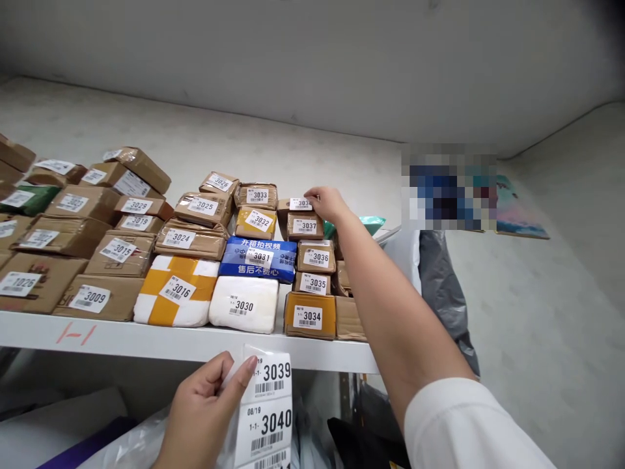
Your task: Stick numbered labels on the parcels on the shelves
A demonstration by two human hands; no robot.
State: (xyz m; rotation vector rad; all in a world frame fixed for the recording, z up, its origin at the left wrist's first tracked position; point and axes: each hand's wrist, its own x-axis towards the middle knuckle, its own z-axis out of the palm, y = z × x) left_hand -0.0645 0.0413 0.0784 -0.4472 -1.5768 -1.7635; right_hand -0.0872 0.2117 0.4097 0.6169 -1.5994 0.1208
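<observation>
My left hand [208, 410] pinches a strip of white barcode labels [266, 407] below the shelf edge; the top ones read 3039 and 3040. My right hand [329, 203] reaches up to the top of a stack of small brown parcels, its fingers pressed on a white label starting 303 on the top parcel [293, 205]. Below it sit parcels 3037 [305, 227], 3036 [316, 256], 3035 [312, 283] and 3034 [310, 316].
A white shelf [146, 339], marked 1-1 in red, carries several labelled parcels, among them a blue bag 3031 [258, 257], a white bag 3030 [243, 303] and a yellow-and-white one, 3016 [176, 290]. Grey plastic bags [442, 286] hang right of the stack. More bags lie under the shelf.
</observation>
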